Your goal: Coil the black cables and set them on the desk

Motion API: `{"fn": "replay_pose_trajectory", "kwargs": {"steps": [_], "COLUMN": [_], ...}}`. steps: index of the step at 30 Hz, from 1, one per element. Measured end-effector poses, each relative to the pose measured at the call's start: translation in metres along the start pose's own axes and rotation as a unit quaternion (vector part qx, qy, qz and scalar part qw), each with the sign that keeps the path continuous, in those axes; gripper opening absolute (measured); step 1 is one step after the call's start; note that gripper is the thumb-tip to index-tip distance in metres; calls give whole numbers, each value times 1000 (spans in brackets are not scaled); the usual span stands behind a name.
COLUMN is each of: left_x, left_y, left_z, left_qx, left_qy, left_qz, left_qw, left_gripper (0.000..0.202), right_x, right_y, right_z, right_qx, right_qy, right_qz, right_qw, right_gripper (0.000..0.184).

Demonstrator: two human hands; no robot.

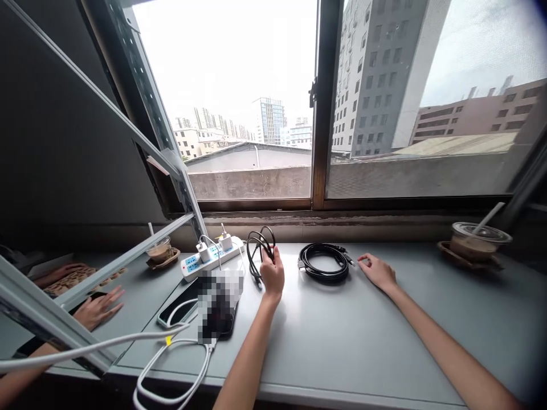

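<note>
Left hand [272,274] grips thin black cable [249,256], loops sticking up above the grey table [320,353]; right hand [378,272] empty, fingers loosely curled, resting on tabletop just beside the thicker black cable coil [327,277], which lies between the hands. Further left, a white power strip [193,266] with plugs, a phone [182,299] and white cable [147,370]; drink cup [478,245] far right, another person's hand [99,308] far left beyond metal frame [128,259].

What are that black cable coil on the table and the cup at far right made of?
Black cable coil: probably satin plastic or rubber; light glints along its smooth curves. Cup: likely clear, glossy plastic; the brown drink shows through.
</note>
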State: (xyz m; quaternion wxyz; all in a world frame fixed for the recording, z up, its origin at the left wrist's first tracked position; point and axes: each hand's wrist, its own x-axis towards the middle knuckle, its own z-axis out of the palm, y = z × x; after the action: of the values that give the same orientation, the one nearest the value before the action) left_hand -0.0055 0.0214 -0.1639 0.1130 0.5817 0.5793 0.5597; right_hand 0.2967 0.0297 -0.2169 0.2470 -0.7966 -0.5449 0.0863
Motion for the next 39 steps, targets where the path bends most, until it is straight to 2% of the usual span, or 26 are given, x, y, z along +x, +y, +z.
{"fn": "replay_pose_trajectory", "kwargs": {"steps": [4,8,12,15,17,19,22,26,29,32,35,37,39], "left_x": [-18,-46,-78,-99,-107,-110,-111,-119,-135,-151,-158,-158,-155], "left_y": [9,21,29,33,34,34,36,38,35,27,19,16,15], "left_z": [5,-3,-19,-31,-38,-44,-55,-69,-74,-71,-67,-66,-68], "left_qx": [-100,-178,-229,-270,-286,-259,-155,-36,43,103,132,150,173], "left_qy": [18,19,44,62,50,13,-24,-71,-96,-82,-90,-115,-160], "left_qz": [16,37,47,27,26,67,206,412,488,517,516,491,429], "left_qw": [995,983,971,960,956,963,966,908,866,846,841,850,872], "left_gripper": [37,30,30,25,20,16,13,15,12,26,37,38,36], "right_x": [-6,-13,-18,-20,-21,-21,-21,-21,-20,-18,-17,-17,-17], "right_y": [1,5,4,3,2,2,2,1,2,4,6,6,6], "right_z": [-1,-1,1,1,2,1,1,1,2,3,3,3,4], "right_qx": [40,65,76,71,64,57,47,36,32,32,36,40,44], "right_qy": [58,99,90,73,62,50,38,31,28,22,15,11,10], "right_qz": [11,15,-6,-13,-16,-20,-24,-26,-32,-37,-39,-37,-35], "right_qw": [997,993,993,995,996,997,998,999,999,999,998,998,998], "right_gripper": [33,33,32,32,32,32,30,22,20,22,24,24,22]}}
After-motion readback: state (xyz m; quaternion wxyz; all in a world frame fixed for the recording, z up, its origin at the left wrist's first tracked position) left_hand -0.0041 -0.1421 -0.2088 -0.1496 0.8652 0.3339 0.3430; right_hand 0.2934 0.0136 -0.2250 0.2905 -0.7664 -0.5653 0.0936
